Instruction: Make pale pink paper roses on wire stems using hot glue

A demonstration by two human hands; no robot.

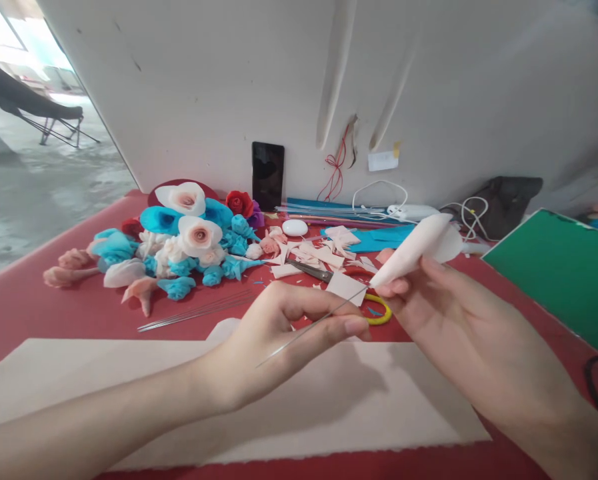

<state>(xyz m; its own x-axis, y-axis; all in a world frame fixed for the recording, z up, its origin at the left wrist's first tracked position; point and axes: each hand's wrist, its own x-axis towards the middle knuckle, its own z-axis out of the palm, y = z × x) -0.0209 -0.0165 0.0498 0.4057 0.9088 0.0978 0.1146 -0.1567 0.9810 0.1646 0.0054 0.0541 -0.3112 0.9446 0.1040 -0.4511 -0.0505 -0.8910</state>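
Observation:
My right hand [459, 313] is closed around a pale paper flower [413, 249], rolled into a cone that tilts up to the right. From its narrow end a thin wire stem [303, 329] slants down to the left. My left hand [299, 320] pinches this wire between thumb and forefinger. Below both hands lies a large pale paper sheet [219, 413]. Just behind them are scissors [309, 270] with a yellow handle loop, partly covered by a small pale paper square [347, 288].
Blue, white and pink paper flowers [199, 237] are heaped at the left, behind loose wires [189, 313]. Pale paper scraps [323, 252] surround a white case [295, 228]. A phone [267, 175] leans on the wall. A green board [559, 273] stands at the right.

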